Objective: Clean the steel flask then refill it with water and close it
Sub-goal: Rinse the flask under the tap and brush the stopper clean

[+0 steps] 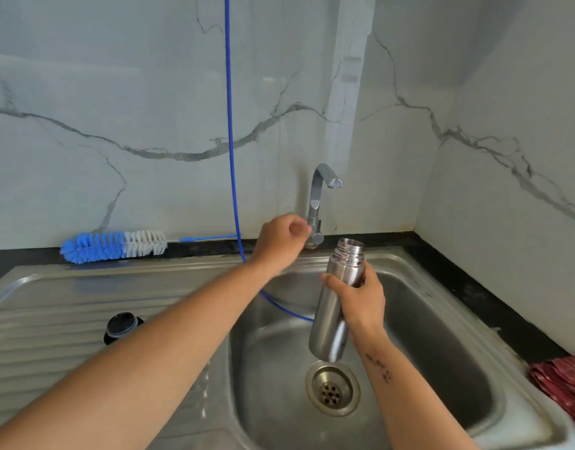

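Gripping the steel flask (336, 306) around its upper body, the right hand (361, 298) held it upright and slightly tilted above the sink (442, 336) basin, its open threaded mouth at the top and its base hanging just over the drain (332, 388). The fingers wrapped round the far side and the thumb pressed on the near side, so that hand was plainly closed on the flask. Further back and to the left of it, the left hand (281, 243) reached across to the foot of the tap (318, 203), curled shut with the thumb and fingers meeting at the small lever beside the tap's base; I could not tell how firmly it pinched the lever. No water was visible at the spout, which curved over just behind and above the flask's mouth. Under the left forearm, on the ribbed draining board of the sink, stood a black cap (122, 326), partly hidden by the arm. Beyond that arm, well to the left of both hands, a blue and white bottle brush (114, 246) lay on the dark desk against the marbled wall. A thin blue cord (229, 125) hung down the wall, passed behind the left wrist and trailed into the basin behind the flask. Off to the right of the right forearm, a red patterned cloth (562, 384) lay bunched at the sink's edge.
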`<state>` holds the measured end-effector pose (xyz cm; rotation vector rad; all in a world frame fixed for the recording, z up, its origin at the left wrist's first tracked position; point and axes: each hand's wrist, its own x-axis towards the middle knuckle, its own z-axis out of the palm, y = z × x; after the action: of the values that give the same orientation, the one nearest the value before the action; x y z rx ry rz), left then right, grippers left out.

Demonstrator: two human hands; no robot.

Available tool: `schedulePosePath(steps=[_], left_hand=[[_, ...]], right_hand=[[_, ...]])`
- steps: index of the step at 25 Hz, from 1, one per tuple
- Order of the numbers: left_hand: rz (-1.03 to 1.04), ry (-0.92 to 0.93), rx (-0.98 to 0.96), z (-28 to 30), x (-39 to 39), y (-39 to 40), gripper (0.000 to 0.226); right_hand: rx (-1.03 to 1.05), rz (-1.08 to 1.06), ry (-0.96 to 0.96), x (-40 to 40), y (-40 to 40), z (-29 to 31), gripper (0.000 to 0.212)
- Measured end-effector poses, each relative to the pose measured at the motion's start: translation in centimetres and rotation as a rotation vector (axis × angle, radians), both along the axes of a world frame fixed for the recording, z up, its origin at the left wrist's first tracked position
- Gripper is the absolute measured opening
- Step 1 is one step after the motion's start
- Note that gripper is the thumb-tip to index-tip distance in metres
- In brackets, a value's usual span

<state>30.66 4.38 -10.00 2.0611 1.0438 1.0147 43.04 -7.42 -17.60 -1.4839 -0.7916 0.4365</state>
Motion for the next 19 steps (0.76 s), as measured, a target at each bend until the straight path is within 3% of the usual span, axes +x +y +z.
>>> schedulePosePath(steps=[3, 8, 19], left_hand=[[0.145, 0.109, -0.092, 0.9, 5.2, 4.3, 0.016], [0.126, 0.344, 0.144, -0.1, 9.3, 7.6, 0.019], [0.176, 0.544, 0.204, -2.8, 6.2, 8.9, 0.019]], right_hand=[[0.023, -0.043, 0.096, 1.0, 0.0, -0.2, 0.039], [0.038, -0.074, 0.130, 1.9, 0.5, -0.4, 0.042], [0.090, -0.098, 0.069, 1.4, 0.0, 0.6, 0.045]])
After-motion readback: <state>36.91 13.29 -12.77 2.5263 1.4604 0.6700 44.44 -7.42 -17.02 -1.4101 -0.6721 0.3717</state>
